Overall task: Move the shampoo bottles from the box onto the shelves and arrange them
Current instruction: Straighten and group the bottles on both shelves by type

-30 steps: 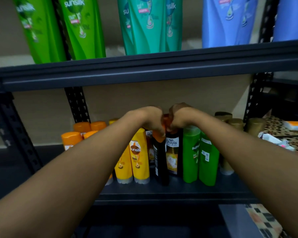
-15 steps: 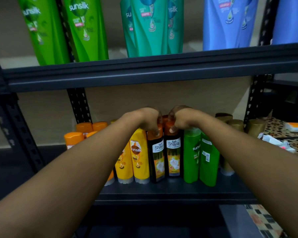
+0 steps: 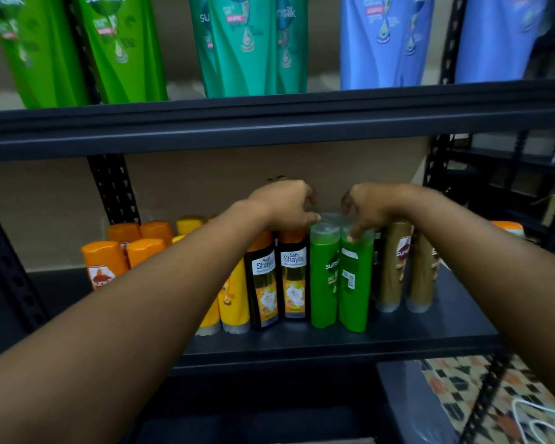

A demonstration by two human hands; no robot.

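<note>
Green bottles (image 3: 338, 277), two, upright, touching, clear-capped, mid-row on lower shelf (image 3: 398, 328) between black Shayla bottles (image 3: 279, 280) and gold ones (image 3: 404, 267). Left hand (image 3: 284, 205) curled at left cap; right hand (image 3: 370, 208), fingertips on right cap. Actual grasp: cannot tell.

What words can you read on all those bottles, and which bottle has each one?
"Safi Shayla": black bottle, and partly on its left neighbour.
"sunsi", cut off: small green bottle.
"sunsilk", top cropped: big green bottle.
"nsilk", cut off: teal bottle.
"sun", cut off: brown bottle.
Small print, the blue bottles and the orange bottle: too blurred.
</note>
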